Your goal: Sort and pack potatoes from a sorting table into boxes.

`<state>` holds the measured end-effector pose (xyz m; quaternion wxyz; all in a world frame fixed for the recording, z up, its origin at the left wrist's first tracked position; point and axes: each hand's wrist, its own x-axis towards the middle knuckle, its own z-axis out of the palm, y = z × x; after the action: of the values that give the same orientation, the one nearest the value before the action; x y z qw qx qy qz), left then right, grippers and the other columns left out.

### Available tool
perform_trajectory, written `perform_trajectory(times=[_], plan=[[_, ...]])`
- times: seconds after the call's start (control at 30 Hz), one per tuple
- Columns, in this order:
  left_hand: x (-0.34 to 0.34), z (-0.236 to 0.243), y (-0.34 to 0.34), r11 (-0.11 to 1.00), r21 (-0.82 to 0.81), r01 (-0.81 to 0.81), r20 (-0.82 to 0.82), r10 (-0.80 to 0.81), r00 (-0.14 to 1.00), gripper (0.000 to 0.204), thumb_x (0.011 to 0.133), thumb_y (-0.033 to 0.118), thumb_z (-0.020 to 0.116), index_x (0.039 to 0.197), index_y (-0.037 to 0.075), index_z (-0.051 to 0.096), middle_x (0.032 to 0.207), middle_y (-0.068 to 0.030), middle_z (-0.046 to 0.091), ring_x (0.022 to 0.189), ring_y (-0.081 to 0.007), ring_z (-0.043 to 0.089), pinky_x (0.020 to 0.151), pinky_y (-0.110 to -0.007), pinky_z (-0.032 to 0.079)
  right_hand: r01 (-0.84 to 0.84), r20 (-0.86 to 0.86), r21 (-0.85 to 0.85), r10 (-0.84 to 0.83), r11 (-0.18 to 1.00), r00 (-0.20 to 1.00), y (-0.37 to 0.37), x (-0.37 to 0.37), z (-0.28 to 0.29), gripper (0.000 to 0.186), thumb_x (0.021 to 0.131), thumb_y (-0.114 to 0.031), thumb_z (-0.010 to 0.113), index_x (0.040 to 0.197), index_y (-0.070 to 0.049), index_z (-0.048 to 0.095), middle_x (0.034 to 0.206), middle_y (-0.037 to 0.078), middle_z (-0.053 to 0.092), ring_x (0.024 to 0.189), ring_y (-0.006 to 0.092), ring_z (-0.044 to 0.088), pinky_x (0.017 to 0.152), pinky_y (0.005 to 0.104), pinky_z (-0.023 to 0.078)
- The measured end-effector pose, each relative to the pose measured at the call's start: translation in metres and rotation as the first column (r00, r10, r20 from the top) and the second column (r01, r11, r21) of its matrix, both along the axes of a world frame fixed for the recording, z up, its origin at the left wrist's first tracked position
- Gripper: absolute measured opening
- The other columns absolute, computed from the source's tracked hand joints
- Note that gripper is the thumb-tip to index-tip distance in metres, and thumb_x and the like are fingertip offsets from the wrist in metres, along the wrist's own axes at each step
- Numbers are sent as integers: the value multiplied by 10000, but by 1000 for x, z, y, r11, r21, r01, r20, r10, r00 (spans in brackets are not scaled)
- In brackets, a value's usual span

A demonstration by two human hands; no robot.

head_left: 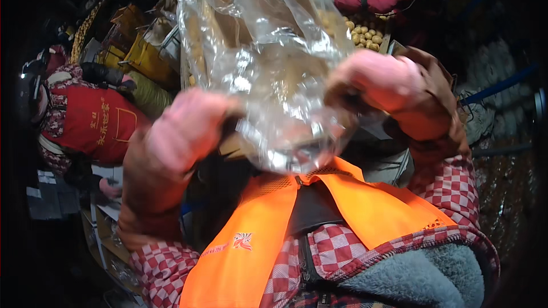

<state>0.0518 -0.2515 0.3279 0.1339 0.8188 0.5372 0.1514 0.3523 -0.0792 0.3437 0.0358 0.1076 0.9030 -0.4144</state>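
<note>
A large clear plastic bag [274,74] hangs spread between my two raised hands, its film shiny and creased. My left hand [191,125], in a pink glove, is closed at the bag's left edge. On the other side my right hand [379,80], gloved alike and a little higher, is closed on the right edge. Both hands are blurred by motion, and their fingertips are partly hidden. Through the film some brown cardboard shows dimly. The bag's lower end hangs in front of my orange vest [245,239].
Potatoes [365,37] lie heaped beyond the bag, where a person in dark red sleeves [377,0] reaches in. Another person in a red apron [97,120] stands at the left, near yellow crates [142,57]. A blue bar [499,84] runs at the right.
</note>
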Motion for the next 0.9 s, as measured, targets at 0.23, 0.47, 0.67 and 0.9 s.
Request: perform_trajectory(times=[0.23,0.47,0.67,0.9], plan=[[-53,-10,103,834,250,-491,-206,542,815,255,915,314,676,1035,89,690,819,-78,693,804,-206,669,726,-344,521,481,-445,417,-288,771,848,61,-70,-53,250,823,0,648,1046,-89,716,835,92,700,785,191,677,712,310,525],[-88,1,-13,968,-250,-38,467,155,871,164,838,72,723,980,5,677,954,-90,659,888,-174,644,769,-308,513,189,-462,150,-100,971,881,24,16,-18,297,763,6,593,1023,-61,719,778,57,639,685,167,609,599,286,477],[-43,-25,-43,950,-257,177,110,-154,982,152,725,180,772,855,106,746,781,-88,699,773,-270,674,746,-382,508,-78,-175,372,153,925,973,7,59,-34,353,680,-83,727,1019,-177,750,868,40,689,894,281,645,865,418,448],[-14,-171,-44,990,-24,-142,-71,140,988,413,802,204,686,1200,100,649,1211,-175,643,1122,-353,601,1007,-442,438,84,96,535,-159,841,983,10,64,-193,352,644,-148,750,995,-149,729,965,87,703,960,312,653,918,414,455]])
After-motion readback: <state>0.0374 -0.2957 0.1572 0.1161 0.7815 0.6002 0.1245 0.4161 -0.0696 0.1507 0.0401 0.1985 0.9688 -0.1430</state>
